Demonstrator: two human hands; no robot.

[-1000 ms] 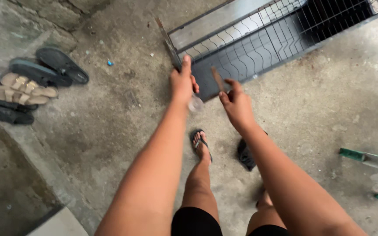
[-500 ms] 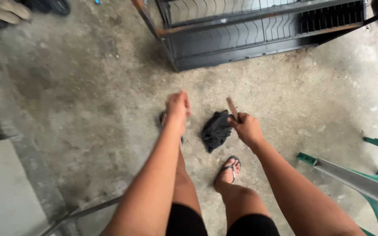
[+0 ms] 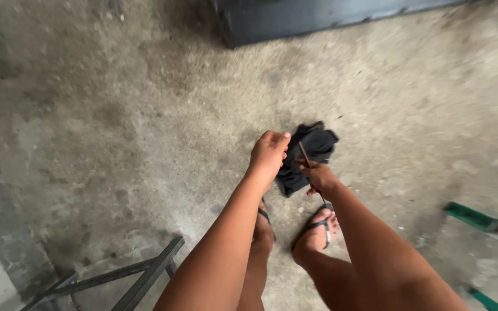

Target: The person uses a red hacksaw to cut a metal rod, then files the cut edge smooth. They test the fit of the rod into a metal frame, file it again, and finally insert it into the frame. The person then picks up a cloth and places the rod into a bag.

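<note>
Both hands, left hand [image 3: 268, 153] and right hand [image 3: 317, 175], now reach the black cloth [image 3: 311, 151].

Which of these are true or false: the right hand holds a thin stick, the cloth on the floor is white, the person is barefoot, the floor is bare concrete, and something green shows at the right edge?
1. The right hand holds a thin stick. True.
2. The cloth on the floor is white. False: it is black, lying crumpled on the floor.
3. The person is barefoot. False: a sandal with dark straps shows on the foot.
4. The floor is bare concrete. True: grey and stained.
5. Something green shows at the right edge. True: a green bar.
</note>
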